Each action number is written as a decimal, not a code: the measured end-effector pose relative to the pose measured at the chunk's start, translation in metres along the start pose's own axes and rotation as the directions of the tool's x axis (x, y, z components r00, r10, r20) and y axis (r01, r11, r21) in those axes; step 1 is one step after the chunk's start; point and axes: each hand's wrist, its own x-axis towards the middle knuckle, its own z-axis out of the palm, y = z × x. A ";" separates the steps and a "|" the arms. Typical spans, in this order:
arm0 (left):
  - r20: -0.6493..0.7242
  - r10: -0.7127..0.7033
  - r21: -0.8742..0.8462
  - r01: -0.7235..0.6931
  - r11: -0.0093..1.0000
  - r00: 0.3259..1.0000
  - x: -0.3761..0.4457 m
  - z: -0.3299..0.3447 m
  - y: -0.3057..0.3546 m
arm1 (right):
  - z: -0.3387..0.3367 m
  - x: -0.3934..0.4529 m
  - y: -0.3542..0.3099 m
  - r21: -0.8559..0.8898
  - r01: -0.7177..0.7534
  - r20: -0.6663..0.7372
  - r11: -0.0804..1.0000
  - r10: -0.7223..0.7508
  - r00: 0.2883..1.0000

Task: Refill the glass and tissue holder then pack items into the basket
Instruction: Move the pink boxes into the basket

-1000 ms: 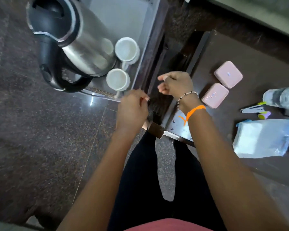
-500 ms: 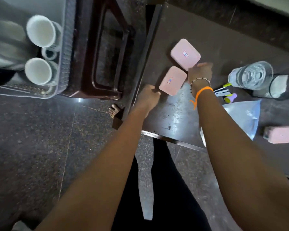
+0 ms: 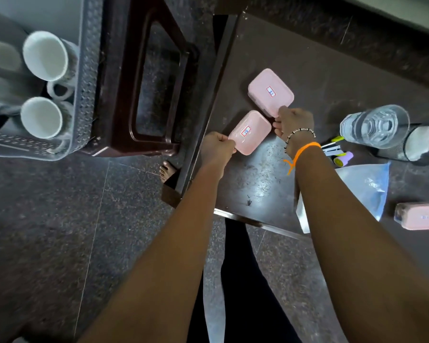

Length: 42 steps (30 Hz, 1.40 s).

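3 pink boxes (image 3: 273,92), 2 mugs (image 3: 45,55), 1 glass (image 3: 375,126).

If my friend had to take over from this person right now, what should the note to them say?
Left hand: grip on the near end of the nearer pink box.
Right hand: fingers touch that box's far end and the corner of the second pink box; which one it grips is unclear.
A third pink box lies far right on the table.
Glass holds water.
The basket has two white mugs.
Left: pack the boxes and other items.
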 end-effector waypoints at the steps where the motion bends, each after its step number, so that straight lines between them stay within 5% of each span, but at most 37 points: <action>1: -0.009 0.000 -0.026 -0.001 1.000 1.000 -0.003 -0.008 0.003 | 0.002 -0.005 0.000 0.019 0.002 -0.004 1.000 -0.002 1.000; 7: -0.067 0.024 -0.208 -0.038 0.977 0.997 -0.025 -0.075 0.009 | 0.015 -0.045 -0.005 0.064 0.119 0.001 0.991 -0.119 0.993; 13: -0.233 0.221 -0.320 -0.290 0.902 0.947 -0.056 -0.170 0.048 | 0.059 -0.107 -0.050 0.228 0.273 0.098 0.935 -0.300 0.949; 20: -0.471 0.340 -0.200 -0.474 0.858 0.814 -0.031 -0.266 0.129 | 0.133 -0.163 -0.116 0.332 0.438 0.207 0.835 -0.517 0.830; 30: -0.300 0.248 0.142 -0.214 0.966 0.921 0.016 -0.272 0.179 | 0.186 -0.162 -0.179 -0.081 0.723 0.123 0.686 -0.713 0.690; 36: -0.257 0.208 -0.039 -0.226 0.973 0.944 0.021 -0.277 0.187 | 0.215 -0.143 -0.213 -0.254 0.768 0.256 0.588 -0.725 0.639; 39: -0.204 0.299 0.045 -0.297 0.954 0.932 0.024 -0.279 0.184 | 0.231 -0.135 -0.216 -0.349 0.796 0.376 0.495 -0.704 0.603; 42: -0.107 0.374 0.157 -0.355 0.921 0.921 0.026 -0.279 0.174 | 0.239 -0.130 -0.209 -0.419 0.775 0.341 0.474 -0.709 0.618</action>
